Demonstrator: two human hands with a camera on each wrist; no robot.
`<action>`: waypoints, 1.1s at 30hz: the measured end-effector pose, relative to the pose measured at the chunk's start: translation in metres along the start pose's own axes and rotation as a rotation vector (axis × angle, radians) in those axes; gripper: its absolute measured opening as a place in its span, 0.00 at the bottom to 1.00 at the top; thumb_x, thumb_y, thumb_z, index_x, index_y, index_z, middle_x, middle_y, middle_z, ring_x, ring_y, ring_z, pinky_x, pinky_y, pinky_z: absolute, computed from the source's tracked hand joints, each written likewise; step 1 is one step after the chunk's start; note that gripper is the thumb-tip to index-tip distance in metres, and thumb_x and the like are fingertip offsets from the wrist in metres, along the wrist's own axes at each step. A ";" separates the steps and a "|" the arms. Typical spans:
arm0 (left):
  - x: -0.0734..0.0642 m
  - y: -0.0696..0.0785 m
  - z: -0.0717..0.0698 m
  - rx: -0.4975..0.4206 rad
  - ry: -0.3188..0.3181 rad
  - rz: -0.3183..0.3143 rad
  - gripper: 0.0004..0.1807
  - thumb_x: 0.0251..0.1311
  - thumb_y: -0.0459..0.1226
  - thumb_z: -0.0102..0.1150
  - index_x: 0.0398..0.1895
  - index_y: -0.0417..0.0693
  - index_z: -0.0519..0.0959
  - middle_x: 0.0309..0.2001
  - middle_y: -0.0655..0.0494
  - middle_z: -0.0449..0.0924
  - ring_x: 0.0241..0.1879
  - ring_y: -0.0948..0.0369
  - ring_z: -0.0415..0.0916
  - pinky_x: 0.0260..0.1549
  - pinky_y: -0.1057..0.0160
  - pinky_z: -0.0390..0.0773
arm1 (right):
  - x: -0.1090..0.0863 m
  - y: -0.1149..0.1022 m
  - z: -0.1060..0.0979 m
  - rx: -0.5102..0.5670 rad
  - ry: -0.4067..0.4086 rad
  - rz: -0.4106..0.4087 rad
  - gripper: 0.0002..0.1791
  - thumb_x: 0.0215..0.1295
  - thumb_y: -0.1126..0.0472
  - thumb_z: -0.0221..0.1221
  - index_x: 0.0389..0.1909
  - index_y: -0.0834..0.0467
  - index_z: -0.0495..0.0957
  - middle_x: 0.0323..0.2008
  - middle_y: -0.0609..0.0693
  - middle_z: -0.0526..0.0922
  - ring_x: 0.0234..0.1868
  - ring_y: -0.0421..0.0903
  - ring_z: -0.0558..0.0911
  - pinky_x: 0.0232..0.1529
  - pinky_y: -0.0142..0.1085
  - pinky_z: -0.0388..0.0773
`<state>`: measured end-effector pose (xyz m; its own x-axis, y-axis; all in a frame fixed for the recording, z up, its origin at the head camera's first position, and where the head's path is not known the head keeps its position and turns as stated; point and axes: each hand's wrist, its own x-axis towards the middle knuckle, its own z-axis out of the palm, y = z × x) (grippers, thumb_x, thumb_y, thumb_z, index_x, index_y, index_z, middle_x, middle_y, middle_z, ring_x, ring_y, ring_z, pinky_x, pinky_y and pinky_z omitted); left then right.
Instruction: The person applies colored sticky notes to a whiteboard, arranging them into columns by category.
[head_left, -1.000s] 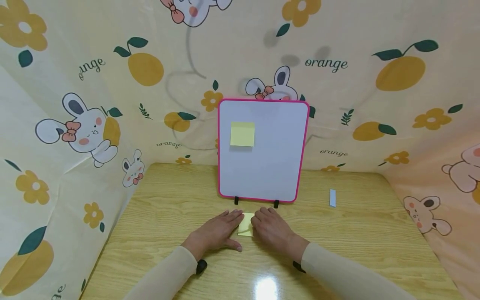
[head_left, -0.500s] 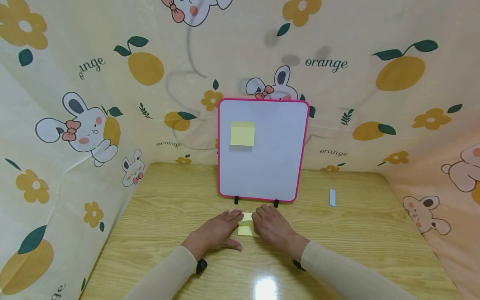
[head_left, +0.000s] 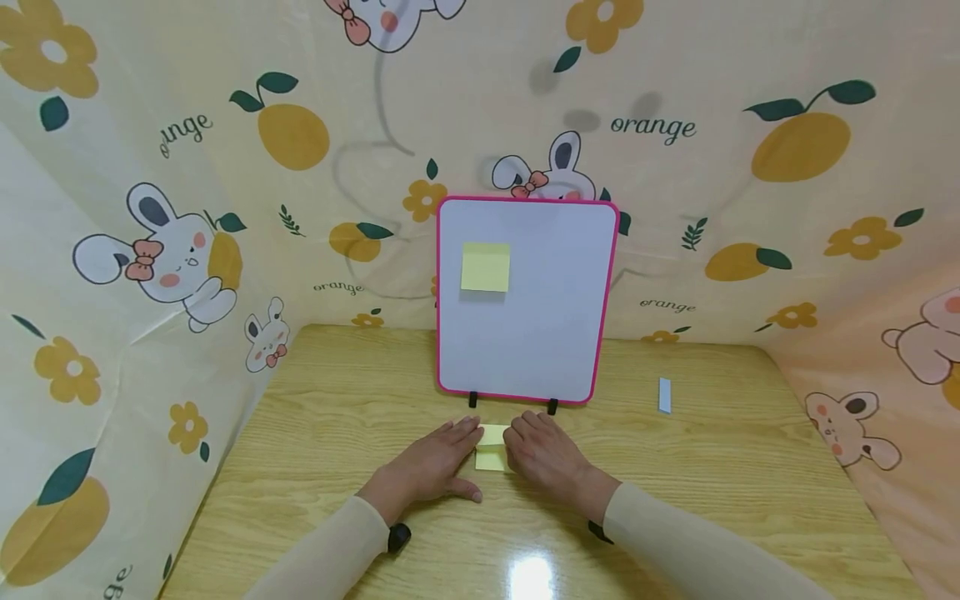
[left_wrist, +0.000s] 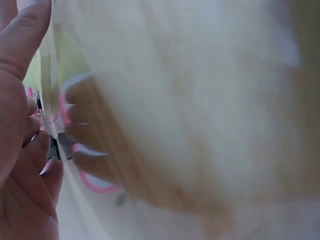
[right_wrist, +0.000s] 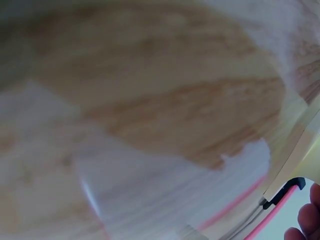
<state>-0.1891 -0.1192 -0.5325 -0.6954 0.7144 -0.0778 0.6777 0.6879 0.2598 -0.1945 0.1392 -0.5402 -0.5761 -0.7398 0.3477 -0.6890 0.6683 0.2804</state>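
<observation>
A small pad of yellow sticky notes [head_left: 491,461] lies on the table between the two hands. Its top sheet [head_left: 492,434] is bent up from the lower part of the pad, and my right hand [head_left: 551,458] pinches it at the right side with curled fingers. My left hand [head_left: 429,465] rests palm down, its extended fingertips touching the pad's left edge. In the right wrist view, yellow paper [right_wrist: 312,162] shows beside the fingertips [right_wrist: 309,217]. The left wrist view catches the left palm and fingers [left_wrist: 27,140] from the side.
Behind the hands stands a whiteboard [head_left: 525,333] with a pink frame and black feet [head_left: 552,407]. One yellow sticky note [head_left: 485,267] is on its upper left. A pale blue strip [head_left: 665,396] lies right of the board on the wooden table [head_left: 720,467].
The sticky note's top sheet has risen and bent away from the pad, baring the sheet below. My right hand has moved slightly up; my left hand has slid slightly left.
</observation>
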 end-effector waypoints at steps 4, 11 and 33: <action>-0.012 0.000 -0.003 -0.022 0.022 -0.015 0.53 0.66 0.64 0.62 0.82 0.38 0.60 0.83 0.44 0.56 0.83 0.50 0.54 0.82 0.51 0.58 | 0.002 0.000 -0.001 0.010 -0.011 0.010 0.12 0.69 0.60 0.62 0.30 0.55 0.68 0.28 0.46 0.70 0.33 0.46 0.68 0.34 0.35 0.68; -0.033 0.004 -0.005 -0.002 0.021 -0.022 0.44 0.73 0.61 0.57 0.81 0.42 0.65 0.82 0.48 0.60 0.82 0.51 0.57 0.80 0.50 0.62 | 0.007 0.004 -0.003 0.024 -0.015 0.037 0.12 0.69 0.60 0.63 0.30 0.56 0.69 0.27 0.47 0.69 0.32 0.47 0.68 0.34 0.34 0.65; -0.026 0.024 0.009 0.121 -0.014 0.111 0.41 0.77 0.60 0.49 0.81 0.41 0.64 0.82 0.47 0.60 0.82 0.54 0.57 0.81 0.57 0.60 | 0.019 0.014 -0.001 0.036 0.050 0.100 0.13 0.68 0.61 0.65 0.29 0.56 0.70 0.27 0.48 0.72 0.33 0.49 0.71 0.33 0.36 0.68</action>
<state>-0.1530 -0.1198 -0.5326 -0.6118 0.7880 -0.0691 0.7745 0.6146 0.1497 -0.2144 0.1345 -0.5293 -0.6210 -0.6641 0.4164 -0.6447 0.7349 0.2104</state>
